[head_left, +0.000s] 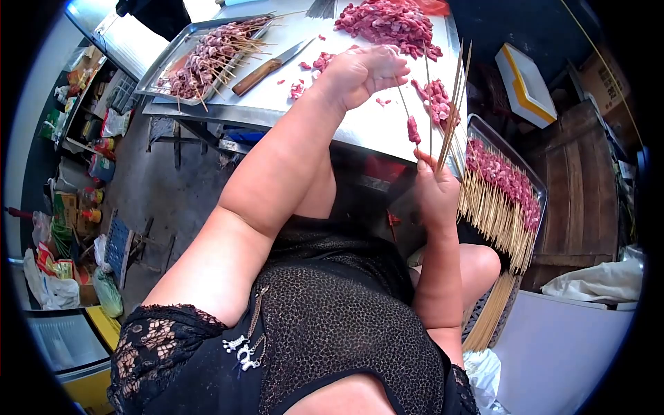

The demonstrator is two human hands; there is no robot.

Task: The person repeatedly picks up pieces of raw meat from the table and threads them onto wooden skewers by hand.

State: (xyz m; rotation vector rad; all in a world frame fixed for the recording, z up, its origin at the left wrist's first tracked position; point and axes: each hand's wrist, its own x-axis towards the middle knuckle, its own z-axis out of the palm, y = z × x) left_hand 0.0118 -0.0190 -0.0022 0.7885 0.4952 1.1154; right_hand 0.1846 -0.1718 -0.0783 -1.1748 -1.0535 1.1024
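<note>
Fingers of the right hand [438, 194] are closed on the low end of one meat stick [413, 130] plus a fan of bare sticks [453, 114], right of center in the upper half of the frame. Meat stick stands near upright, leaning a little left at the top, with a short run of red meat low on it, just above the thumb. Left hand [363, 72] is up at top center, fingers curled, right at the upper end of that stick; can't tell if they pinch anything. Both hands sit over the near edge of the white counter [373, 128]. Big meat pile [387, 28] at top center, smaller meat pile [439, 104] behind the bare sticks. Knife [257, 76] with wooden handle lies left of the left hand, blade toward upper right. Upper left: metal tray [181, 48] with loaded skewers [214, 55], points out over the rim. Right side: second tray [512, 144], packed with rows of filled skewers [501, 180], plain ends toward lower left. Stick bundle [492, 315] lies below that.
</note>
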